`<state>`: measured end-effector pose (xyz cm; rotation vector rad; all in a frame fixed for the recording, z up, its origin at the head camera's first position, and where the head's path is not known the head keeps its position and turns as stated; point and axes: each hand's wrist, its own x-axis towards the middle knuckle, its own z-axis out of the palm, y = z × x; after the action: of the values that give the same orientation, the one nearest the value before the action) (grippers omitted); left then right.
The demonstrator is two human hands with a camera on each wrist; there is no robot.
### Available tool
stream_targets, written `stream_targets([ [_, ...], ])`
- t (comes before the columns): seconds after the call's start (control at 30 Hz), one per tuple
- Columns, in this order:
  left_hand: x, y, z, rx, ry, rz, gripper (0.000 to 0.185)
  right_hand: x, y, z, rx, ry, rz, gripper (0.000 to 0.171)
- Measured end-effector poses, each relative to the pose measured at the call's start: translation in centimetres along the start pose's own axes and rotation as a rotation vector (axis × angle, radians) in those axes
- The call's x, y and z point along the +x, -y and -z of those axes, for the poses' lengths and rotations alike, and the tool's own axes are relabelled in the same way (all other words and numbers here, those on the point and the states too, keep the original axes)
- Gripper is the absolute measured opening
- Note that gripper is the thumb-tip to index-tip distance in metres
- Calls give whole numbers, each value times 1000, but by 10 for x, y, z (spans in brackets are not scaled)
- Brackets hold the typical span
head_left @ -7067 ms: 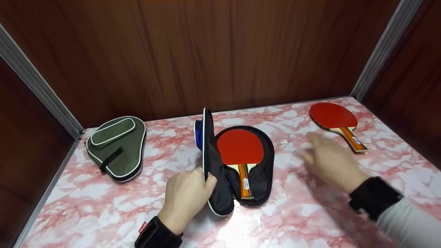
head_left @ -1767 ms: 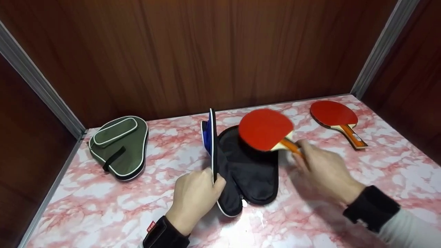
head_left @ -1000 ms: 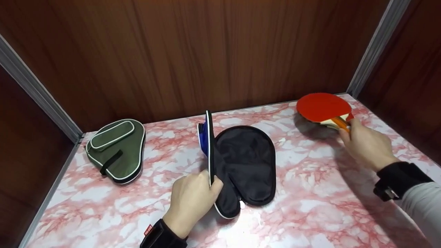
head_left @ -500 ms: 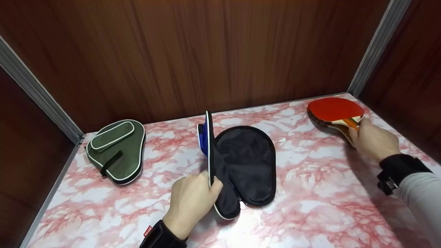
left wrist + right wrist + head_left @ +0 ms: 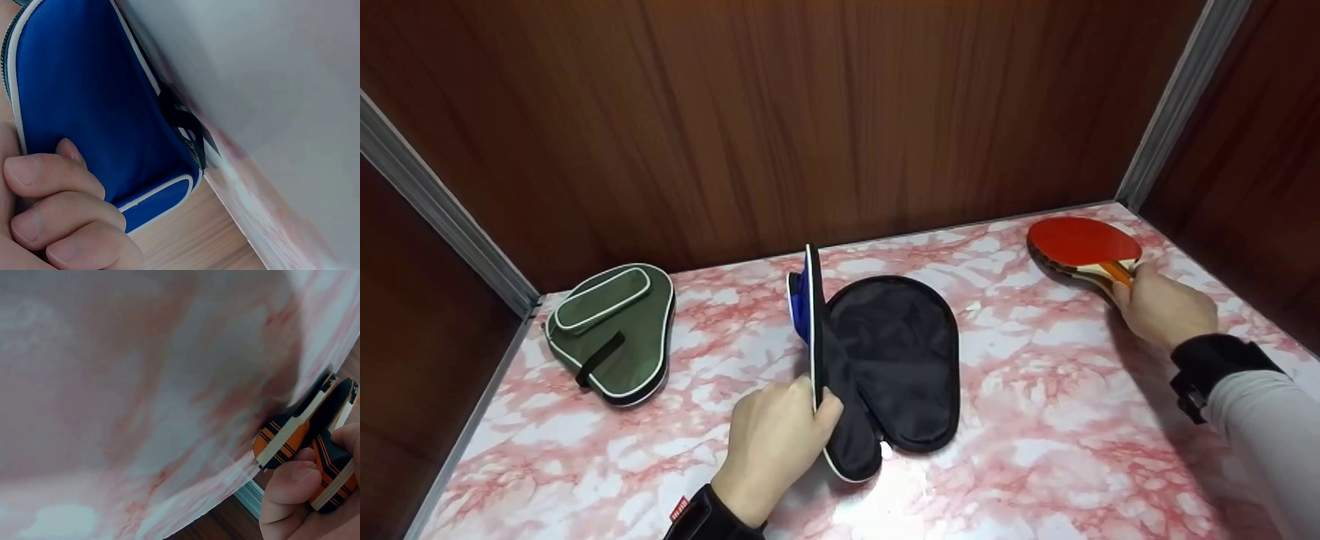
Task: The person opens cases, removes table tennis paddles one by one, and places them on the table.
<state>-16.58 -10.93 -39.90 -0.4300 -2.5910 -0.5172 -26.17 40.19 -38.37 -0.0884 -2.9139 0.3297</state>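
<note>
The right hand (image 5: 1171,305) grips a round red-rubber paddle (image 5: 1084,240), now out of the blue-and-black fabric case (image 5: 911,390), leaving its lining (image 5: 894,322) bared, and above an orange-striped wooden paddle (image 5: 281,443) at far right (contact unclear); the left hand (image 5: 776,433) clasps the case's upright flap (image 5: 844,409).

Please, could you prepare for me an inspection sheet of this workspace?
Surface: pink-and-white marbled tabletop, light glare near the front.
Job's things: blue paddle case open, black lining showing; upper table tennis paddle, red face up, held over the lower paddle.
Clutter: only the green paddle case at left, appears closed.
Hands: left hand holds the blue case's raised flap; right hand grips the upper paddle's handle.
Cables: nothing seen.
Surroundings: wood-grain panels, grey corner strips.
</note>
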Motion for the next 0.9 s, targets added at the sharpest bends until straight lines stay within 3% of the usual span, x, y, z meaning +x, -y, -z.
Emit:
stream_targets([
  [0.33, -1, 1, -2, 19, -38, -34, 37, 5, 0, -2, -16, 12, -37, 38],
  [0.6, -1, 1, -3, 26, -36, -38, 36, 13, -8, -4, -25, 74, -86, 44],
  [0.9, -1, 2, -3, 21, -37, -30, 34, 14, -10, -4, -7, 66, -65, 45],
])
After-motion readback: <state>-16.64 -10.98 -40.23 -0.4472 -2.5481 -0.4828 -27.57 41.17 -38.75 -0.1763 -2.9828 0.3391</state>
